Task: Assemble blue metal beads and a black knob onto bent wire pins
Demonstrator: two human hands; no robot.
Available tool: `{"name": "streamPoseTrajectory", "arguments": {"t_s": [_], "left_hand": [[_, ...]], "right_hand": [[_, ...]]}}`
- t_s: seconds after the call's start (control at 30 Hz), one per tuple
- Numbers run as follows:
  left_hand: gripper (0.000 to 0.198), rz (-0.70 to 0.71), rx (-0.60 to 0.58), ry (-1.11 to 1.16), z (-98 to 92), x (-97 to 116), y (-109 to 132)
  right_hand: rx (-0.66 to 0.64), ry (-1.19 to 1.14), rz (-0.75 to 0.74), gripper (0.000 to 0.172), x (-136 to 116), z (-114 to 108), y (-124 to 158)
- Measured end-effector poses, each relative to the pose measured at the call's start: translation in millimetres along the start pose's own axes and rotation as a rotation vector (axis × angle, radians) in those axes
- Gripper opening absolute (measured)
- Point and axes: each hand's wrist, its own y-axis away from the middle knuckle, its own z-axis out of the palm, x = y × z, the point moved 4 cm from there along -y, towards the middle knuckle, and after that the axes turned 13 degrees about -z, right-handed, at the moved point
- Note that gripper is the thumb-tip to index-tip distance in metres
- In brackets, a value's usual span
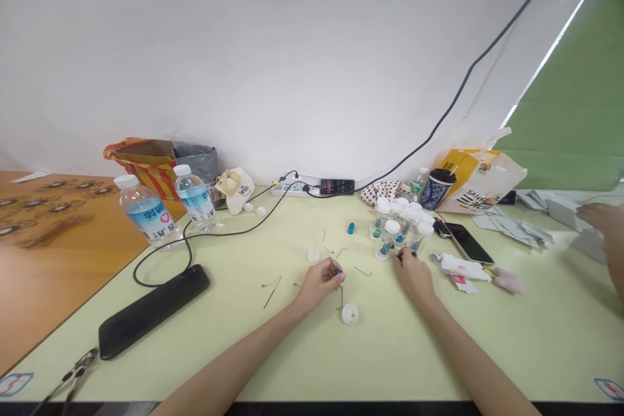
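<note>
My left hand (320, 281) is closed in a pinch on a small blue bead-like part (338, 271) just above the pale green table (273, 344). My right hand (413, 273) reaches toward a cluster of small clear vials with white caps (400, 224); its fingertips are pinched on something small and dark that I cannot make out. Thin metal pins (272, 292) lie scattered around both hands. A white cap (350, 314) lies close in front of my left hand, and a second white cap (313, 255) behind it. A loose blue bead (351, 228) sits beyond.
A black power bank (153, 309) with its cable lies at left, near two water bottles (146, 213). Pliers (73, 374) sit at the front left edge. A phone (467, 242), a cup (435, 188), a paper bag (480, 183) and a power strip (312, 187) stand behind. Another person's hand (602, 221) is at far right.
</note>
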Motion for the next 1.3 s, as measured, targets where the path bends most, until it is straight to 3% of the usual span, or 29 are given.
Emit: {"name": "streamPoseTrajectory", "arguments": {"t_s": [0.3, 0.53, 0.73, 0.97, 1.2, 1.3], "left_hand": [[0.021, -0.023, 0.049, 0.109, 1.4, -0.9, -7.8], [0.023, -0.036, 0.043, 0.2, 13.8, 0.6, -18.0], [0.026, -0.035, -0.002, 0.27, 15.8, 3.4, -19.4], [0.028, -0.062, -0.03, 0.309, 10.1, 3.8, -23.7], [0.028, -0.102, -0.02, 0.393, 4.5, -7.1, -31.2], [0.027, -0.083, -0.095, 0.377, 7.3, -6.6, -31.7]], "right_hand": [[0.025, -0.254, -0.184, 0.022, -3.8, 5.0, 18.1], [0.19, -0.465, -0.334, 0.029, -10.5, -5.9, 20.2], [0.227, -0.614, -0.584, 0.017, -51.5, -2.0, 31.0], [0.276, -0.64, -0.881, 0.016, -95.8, -5.2, 25.7], [0.289, -0.653, -0.83, 0.039, -87.2, -3.3, 26.9], [0.221, -0.712, -0.804, 0.041, -84.1, -2.2, 28.0]]}}
